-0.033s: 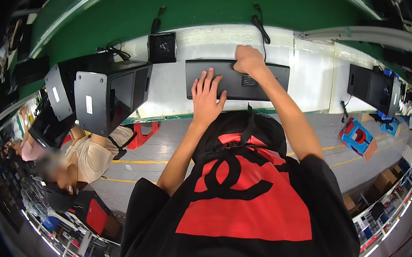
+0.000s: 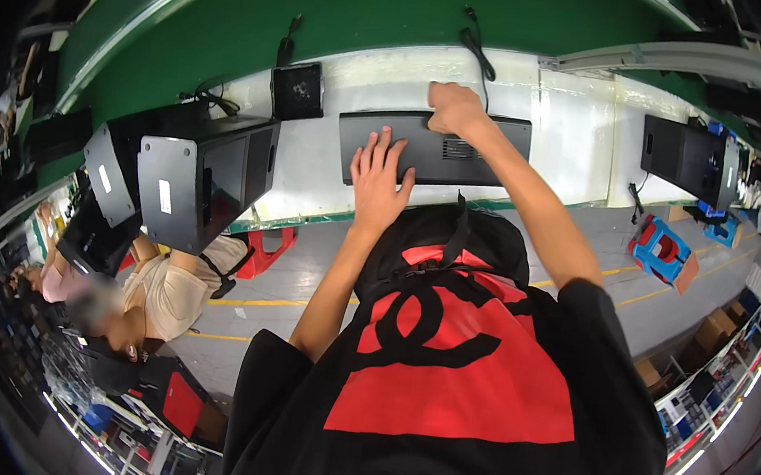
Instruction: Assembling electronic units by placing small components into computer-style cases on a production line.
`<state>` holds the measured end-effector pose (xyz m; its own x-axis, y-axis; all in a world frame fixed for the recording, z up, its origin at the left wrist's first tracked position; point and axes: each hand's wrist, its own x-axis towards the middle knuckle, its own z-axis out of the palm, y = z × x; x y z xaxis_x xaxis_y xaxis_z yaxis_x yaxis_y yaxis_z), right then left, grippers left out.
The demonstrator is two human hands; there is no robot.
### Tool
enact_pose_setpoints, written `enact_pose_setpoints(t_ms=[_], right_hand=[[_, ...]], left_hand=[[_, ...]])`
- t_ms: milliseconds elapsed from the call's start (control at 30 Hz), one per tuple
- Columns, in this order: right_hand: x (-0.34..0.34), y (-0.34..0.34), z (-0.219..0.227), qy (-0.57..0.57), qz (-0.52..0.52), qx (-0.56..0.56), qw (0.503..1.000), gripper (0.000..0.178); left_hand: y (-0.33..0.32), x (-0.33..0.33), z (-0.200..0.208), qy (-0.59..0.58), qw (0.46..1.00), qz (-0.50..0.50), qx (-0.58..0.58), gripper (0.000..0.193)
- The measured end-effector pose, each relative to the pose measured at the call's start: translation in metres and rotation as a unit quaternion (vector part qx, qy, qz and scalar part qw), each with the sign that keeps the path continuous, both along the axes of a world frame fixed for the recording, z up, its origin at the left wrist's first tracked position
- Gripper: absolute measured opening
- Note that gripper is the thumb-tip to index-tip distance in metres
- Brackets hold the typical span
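Observation:
A long black box-shaped computer case (image 2: 504, 149) with a slotted vent lies across the white bench top in front of me. My left hand (image 2: 380, 179) rests on its left part, palm down, with the fingers spread. My right hand (image 2: 455, 110) is closed at the case's far edge, near the middle, with the knuckles reaching past that edge. What its fingers grip, if anything, is hidden. Just beyond this hand lies a coiled black cable (image 2: 479, 58), its lead running down toward the case.
Left of the case is a small black square unit (image 2: 297, 90). Farther left, black computer cases (image 2: 209, 182) stand by a seated person (image 2: 167, 296). Another black case (image 2: 684, 161) sits on the right. A blue and red stool (image 2: 660, 251) stands on the floor.

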<state>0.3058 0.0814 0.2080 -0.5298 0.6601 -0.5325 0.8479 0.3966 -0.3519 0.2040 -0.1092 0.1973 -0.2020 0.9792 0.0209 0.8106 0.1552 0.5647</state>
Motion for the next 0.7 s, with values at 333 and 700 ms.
enact_pose_setpoints(t_ms=[333, 700], right_hand=[[0.192, 0.035, -0.114, 0.361, -0.257, -0.306, 0.842, 0.049], [0.134, 0.027, -0.016, 0.383, -0.507, -0.195, 0.747, 0.061]], left_hand=[[-0.07, -0.041, -0.071, -0.426, 0.885, 0.186, 0.023, 0.055], [-0.007, -0.07, -0.035, -0.435, 0.832, 0.343, -0.005, 0.034]])
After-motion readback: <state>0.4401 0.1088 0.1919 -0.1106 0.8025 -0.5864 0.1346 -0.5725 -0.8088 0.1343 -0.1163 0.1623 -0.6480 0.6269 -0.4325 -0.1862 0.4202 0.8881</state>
